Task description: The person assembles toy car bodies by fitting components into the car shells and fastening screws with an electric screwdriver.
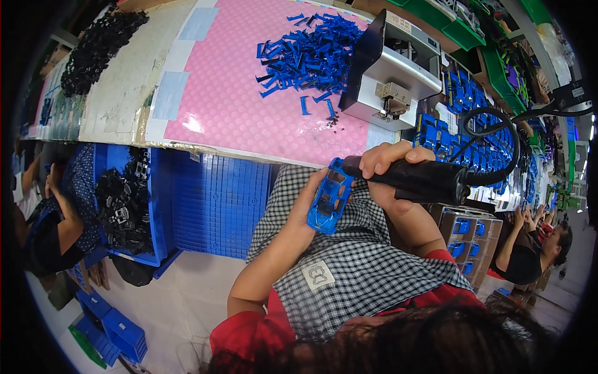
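My left hand grips a blue plastic toy car body in front of my checked apron, tilted with its window openings showing. In my right hand is a black electric screwdriver, fingers wrapped round its barrel. Its nose meets the upper end of the car body; the bit itself is hidden. From the back end of the screwdriver a black cable loops up to the right. Beyond my hands, a pile of small blue plastic pieces lies on a pink mat.
A grey and black bench machine stands right of the pile. Rows of blue car bodies lie farther right, above a cardboard box of more. Left are a blue bin with black parts and co-workers on both sides.
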Demonstrator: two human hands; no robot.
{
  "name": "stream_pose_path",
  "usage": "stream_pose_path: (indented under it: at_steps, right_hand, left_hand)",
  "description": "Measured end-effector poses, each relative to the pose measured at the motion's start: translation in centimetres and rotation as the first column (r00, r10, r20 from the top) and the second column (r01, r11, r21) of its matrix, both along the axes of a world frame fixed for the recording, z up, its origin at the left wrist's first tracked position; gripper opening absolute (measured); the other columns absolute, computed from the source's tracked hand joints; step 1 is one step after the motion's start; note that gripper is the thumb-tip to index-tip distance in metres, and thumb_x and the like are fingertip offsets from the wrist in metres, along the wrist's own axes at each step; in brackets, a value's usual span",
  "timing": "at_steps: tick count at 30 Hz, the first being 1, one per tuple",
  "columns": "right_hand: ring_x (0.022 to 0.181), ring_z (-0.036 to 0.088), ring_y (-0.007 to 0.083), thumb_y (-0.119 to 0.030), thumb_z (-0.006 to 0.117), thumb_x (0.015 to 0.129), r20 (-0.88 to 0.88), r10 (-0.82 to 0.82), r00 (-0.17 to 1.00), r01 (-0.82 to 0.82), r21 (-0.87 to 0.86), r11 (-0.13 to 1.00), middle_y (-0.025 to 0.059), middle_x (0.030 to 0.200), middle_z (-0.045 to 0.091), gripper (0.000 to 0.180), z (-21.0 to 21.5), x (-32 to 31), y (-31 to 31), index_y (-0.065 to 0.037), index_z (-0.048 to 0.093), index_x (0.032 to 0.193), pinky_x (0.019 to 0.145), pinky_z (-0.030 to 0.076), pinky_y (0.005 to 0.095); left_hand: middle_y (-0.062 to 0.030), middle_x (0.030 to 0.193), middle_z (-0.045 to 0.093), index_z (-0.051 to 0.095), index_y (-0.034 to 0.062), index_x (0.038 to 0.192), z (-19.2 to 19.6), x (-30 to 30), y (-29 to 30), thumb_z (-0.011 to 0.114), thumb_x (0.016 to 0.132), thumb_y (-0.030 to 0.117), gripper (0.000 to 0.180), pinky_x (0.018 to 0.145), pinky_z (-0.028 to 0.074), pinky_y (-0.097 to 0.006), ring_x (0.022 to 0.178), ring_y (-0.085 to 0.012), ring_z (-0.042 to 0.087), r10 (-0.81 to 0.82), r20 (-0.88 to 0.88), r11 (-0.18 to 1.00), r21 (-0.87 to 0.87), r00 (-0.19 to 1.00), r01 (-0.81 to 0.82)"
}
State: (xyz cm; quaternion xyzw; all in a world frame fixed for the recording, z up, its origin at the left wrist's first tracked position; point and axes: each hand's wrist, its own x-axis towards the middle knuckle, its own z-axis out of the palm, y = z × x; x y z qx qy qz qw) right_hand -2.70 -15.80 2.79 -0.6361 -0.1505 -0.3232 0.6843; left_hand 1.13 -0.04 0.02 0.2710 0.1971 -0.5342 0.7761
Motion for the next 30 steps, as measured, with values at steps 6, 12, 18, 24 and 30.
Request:
stream_pose_path:
  at_steps: [6,12,18,24,30]
  right_hand:
    - [0.060,0.053,0.0200,-0.053,0.065,0.077,0.003,0.012,1.000,-0.012,0.042,0.999,0.0093,0.082,0.049,0.068,0.9,-0.3,0.3,-0.012,0.031,0.118,0.056,0.049,0.0331]
    - [0.060,0.053,0.0199,-0.054,0.065,0.077,-0.025,0.047,0.999,-0.046,0.041,0.998,0.0088,0.084,0.049,0.068,0.2,-0.2,-0.2,-0.012,0.031,0.119,0.057,0.048,0.0339]
    - [0.060,0.054,0.0199,-0.052,0.066,0.077,0.035,0.085,0.996,-0.086,0.036,0.996,0.0088,0.083,0.049,0.068,0.2,0.2,0.1,-0.013,0.031,0.119,0.055,0.049,0.0326]
    - [0.059,0.056,0.0181,-0.046,0.066,0.079,0.005,0.075,0.997,-0.075,-0.028,0.997,0.0073,0.080,0.051,0.056,0.1,0.6,0.4,-0.016,0.033,0.113,0.060,0.051,0.0346]
    - [0.061,0.058,0.0190,-0.046,0.063,0.079,-0.361,0.243,0.901,-0.294,-0.093,0.951,0.0072,0.078,0.051,0.051,3.4,1.4,-0.8,-0.021,0.034,0.113,0.062,0.051,0.0353]
  left_hand:
    - [-0.0122,0.098,0.064,0.055,0.0021,0.110,0.2,0.0,0.1,0.050,0.091,0.036,0.039,0.076,0.052,-0.030,0.084,-0.0186,0.062,-0.003,-0.011,1.000,-0.002,1.000,0.003]
    - [-0.0124,0.098,0.064,0.055,0.0028,0.109,0.2,0.1,0.0,0.051,0.090,0.037,0.039,0.076,0.052,-0.030,0.083,-0.0186,0.062,-0.008,-0.027,1.000,0.003,1.000,0.008]
    - [-0.0128,0.098,0.064,0.055,0.0029,0.109,-0.1,0.1,0.0,0.052,0.090,0.037,0.038,0.075,0.052,-0.029,0.083,-0.0184,0.062,-0.018,-0.034,1.000,0.004,0.999,0.018]
    - [-0.0123,0.098,0.064,0.055,0.0028,0.108,-0.8,0.0,0.2,0.051,0.091,0.036,0.037,0.074,0.052,-0.028,0.082,-0.0172,0.062,-0.016,-0.056,1.000,0.016,0.998,0.017]
    - [-0.0124,0.096,0.065,0.055,0.0012,0.107,-1.3,0.2,0.3,0.052,0.091,0.036,0.038,0.071,0.052,-0.026,0.079,-0.0161,0.062,-0.025,-0.076,1.000,-0.017,0.997,0.024]
